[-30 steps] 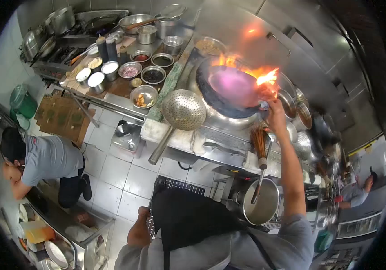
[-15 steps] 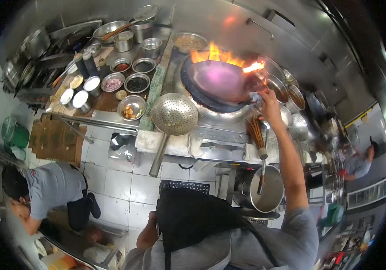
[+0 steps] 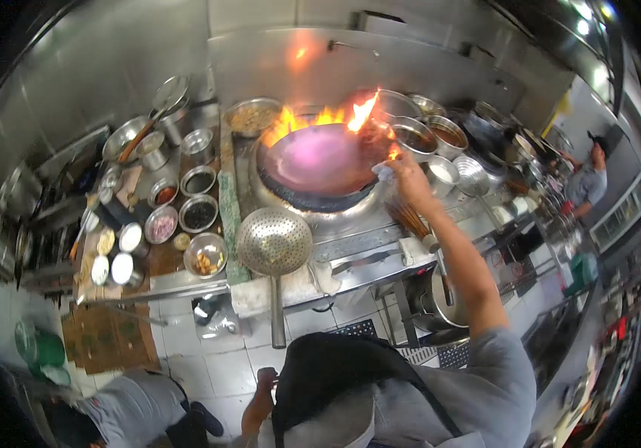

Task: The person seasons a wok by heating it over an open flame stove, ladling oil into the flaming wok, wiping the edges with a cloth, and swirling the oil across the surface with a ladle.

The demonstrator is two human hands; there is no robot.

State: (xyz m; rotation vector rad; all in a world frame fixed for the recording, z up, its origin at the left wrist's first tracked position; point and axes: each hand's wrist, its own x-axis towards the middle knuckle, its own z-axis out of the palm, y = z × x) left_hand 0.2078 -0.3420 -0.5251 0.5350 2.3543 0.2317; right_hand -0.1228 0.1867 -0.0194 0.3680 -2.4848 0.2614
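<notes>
My right hand (image 3: 410,179) is closed round a cloth (image 3: 384,173) at the near right edge of a dark wok (image 3: 320,164). Flames (image 3: 302,123) rise along the wok's far rim over the steel burner. My left hand (image 3: 266,377) hangs low beside the black apron (image 3: 328,381), its fingers curled; what it holds, if anything, is too small to make out. A perforated ladle (image 3: 274,240) lies left of the wok on a folded towel, handle toward me. Right of the wok is a bamboo brush (image 3: 410,218).
Bowls of ingredients (image 3: 205,254) and sauce bottles stand on the left counter. Pots of sauce (image 3: 414,136) line the back right. A large pot (image 3: 440,299) sits below the counter. One person (image 3: 134,407) bends at lower left; another (image 3: 587,183) stands far right.
The view has swung to the right, so the wok and counter appear further left. My right hand stays at the wok's edge. The flames have changed shape, and the wok's angle looks slightly different.
</notes>
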